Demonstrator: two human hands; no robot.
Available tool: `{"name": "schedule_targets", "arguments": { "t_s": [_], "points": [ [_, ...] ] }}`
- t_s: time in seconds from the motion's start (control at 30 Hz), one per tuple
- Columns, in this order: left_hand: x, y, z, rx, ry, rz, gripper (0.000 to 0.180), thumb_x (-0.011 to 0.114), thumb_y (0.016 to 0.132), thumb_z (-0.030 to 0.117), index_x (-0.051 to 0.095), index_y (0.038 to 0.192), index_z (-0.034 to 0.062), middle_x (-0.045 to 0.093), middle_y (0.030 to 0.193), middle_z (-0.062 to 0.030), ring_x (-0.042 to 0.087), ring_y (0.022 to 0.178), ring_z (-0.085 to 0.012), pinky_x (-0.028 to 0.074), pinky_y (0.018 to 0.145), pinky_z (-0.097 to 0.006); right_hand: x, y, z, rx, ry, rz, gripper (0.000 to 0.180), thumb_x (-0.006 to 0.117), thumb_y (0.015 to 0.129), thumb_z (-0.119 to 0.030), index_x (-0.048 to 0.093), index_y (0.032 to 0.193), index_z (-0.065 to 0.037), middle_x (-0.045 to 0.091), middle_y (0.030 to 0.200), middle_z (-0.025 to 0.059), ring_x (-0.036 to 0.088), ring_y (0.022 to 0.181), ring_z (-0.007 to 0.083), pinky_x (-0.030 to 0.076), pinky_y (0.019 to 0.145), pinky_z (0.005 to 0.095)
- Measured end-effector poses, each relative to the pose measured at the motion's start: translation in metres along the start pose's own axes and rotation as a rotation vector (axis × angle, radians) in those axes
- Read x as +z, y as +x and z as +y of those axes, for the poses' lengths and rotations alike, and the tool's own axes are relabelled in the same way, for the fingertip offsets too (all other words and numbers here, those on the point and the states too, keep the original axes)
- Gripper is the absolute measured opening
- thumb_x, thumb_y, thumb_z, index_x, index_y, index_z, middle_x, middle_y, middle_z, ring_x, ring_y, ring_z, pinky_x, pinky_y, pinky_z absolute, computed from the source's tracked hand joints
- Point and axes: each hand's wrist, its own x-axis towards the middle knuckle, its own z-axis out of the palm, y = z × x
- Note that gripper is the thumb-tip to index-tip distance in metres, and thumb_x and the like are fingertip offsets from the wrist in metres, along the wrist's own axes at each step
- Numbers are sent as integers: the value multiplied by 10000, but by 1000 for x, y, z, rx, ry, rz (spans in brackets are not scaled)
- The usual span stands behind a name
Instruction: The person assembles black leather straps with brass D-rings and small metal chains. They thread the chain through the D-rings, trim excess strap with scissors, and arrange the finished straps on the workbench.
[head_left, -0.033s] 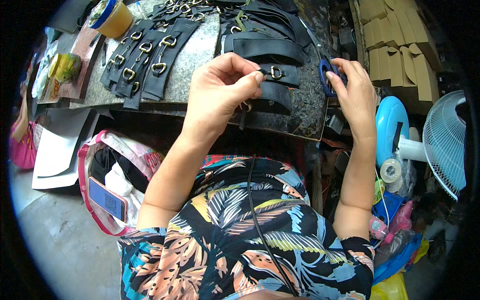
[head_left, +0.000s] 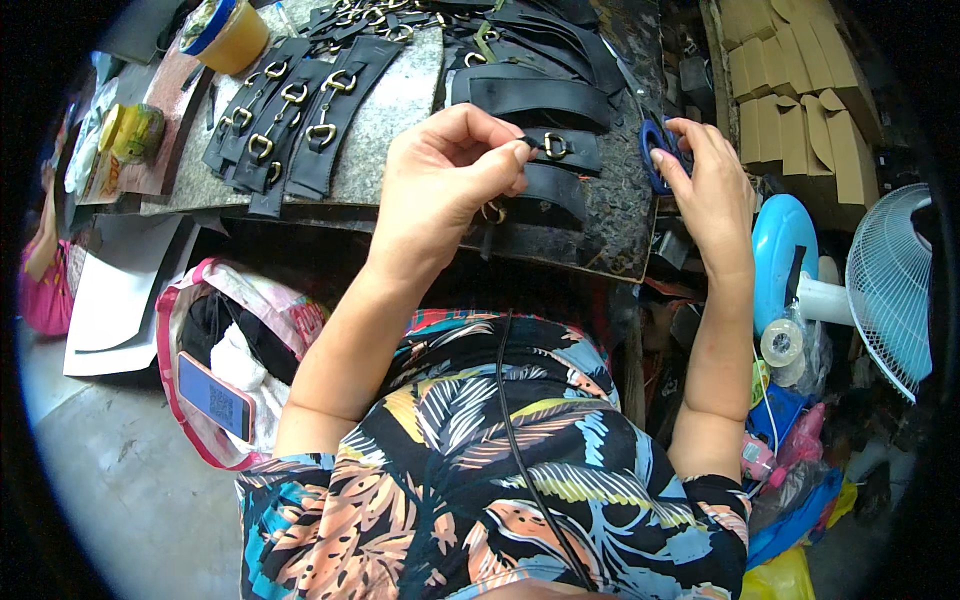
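Note:
Over the workbench, my left hand (head_left: 435, 190) is closed in a pinch on the small end of a black leather strap (head_left: 582, 150). That strap carries a gold D-shaped buckle (head_left: 555, 146), just right of my fingertips. Wide black straps (head_left: 535, 95) lie above and below it. At the bench's right side my right hand (head_left: 712, 195) has its thumb and fingers around the blue handles of a pair of scissors (head_left: 652, 152); the blades point away from me. Finished-looking black straps with gold buckles (head_left: 325, 110) lie in rows left of my left hand.
Farther back is a heap of buckled straps (head_left: 370, 15). An orange tub with a blue rim (head_left: 238, 38) and a yellow-green jar (head_left: 138, 133) stand at left. Cardboard boxes (head_left: 790, 60) and a fan (head_left: 890, 290) are at right. A phone (head_left: 215, 395) lies on a pink-edged bag.

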Motion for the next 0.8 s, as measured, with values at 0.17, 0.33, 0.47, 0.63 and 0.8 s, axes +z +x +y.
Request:
{"name": "schedule_targets", "arguments": {
  "t_s": [0.17,0.33,0.47,0.63,0.8],
  "points": [
    [-4,4,-5,-18,-85,13,79,733,903,34,666,922,-5,696,988,-127,637,760,-145,513,740,-288,6,3,13,34,2,-58,392,708,923,-317,657,1228,-77,683,1132,130,653,1086,334,520,916,449],
    [-7,11,-9,11,-118,25,92,753,905,42,682,937,-6,701,961,-103,647,762,-130,523,730,-267,8,11,21,16,48,-100,399,704,917,-219,612,1292,-115,693,1025,128,681,866,273,527,813,388],
    [-5,13,-14,43,-142,29,100,770,906,64,704,942,-2,707,907,-48,655,752,-89,534,715,-231,5,12,30,153,176,-305,395,683,918,-127,570,1292,-64,701,991,123,705,902,257,541,789,380],
    [-5,14,-12,51,-105,52,101,764,909,52,702,956,-12,710,943,-58,646,753,-93,528,715,-237,-3,-21,20,132,1022,-271,438,682,872,61,528,1267,-48,663,980,74,657,823,127,541,746,259],
    [1,13,-8,70,-23,54,99,750,915,37,698,980,-18,707,968,-71,638,757,-99,515,711,-244,-12,-78,3,258,1358,-421,551,875,757,-50,473,1133,-71,556,921,2,612,781,101,536,721,245]
  ]
}}
